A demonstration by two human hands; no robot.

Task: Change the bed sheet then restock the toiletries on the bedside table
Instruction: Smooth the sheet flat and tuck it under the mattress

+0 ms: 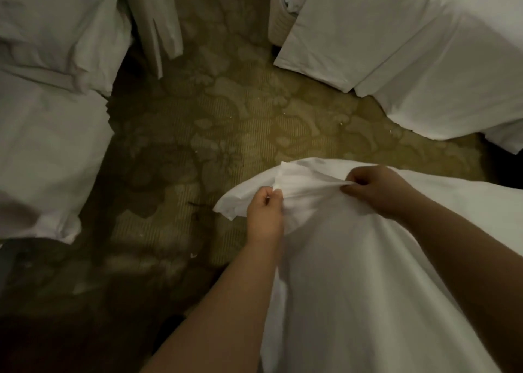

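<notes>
We see no writing. Patterned carpet (226, 112) spreads between white bedding (51, 135) left of it and white linen (410, 50) right. Nearest us above the carpet, the bed sheet (353, 259) runs away lengthwise; our left hand (264, 211) and right hand (373, 187) pinch its far edge.

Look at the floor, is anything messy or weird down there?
Yes. Small white specks and a thin dark scrap lie scattered on the patterned yellow-green carpet, like litter. Rumpled white linen hangs at the left edge. Both hands, left hand and right hand, pinch the white bed sheet.
</notes>
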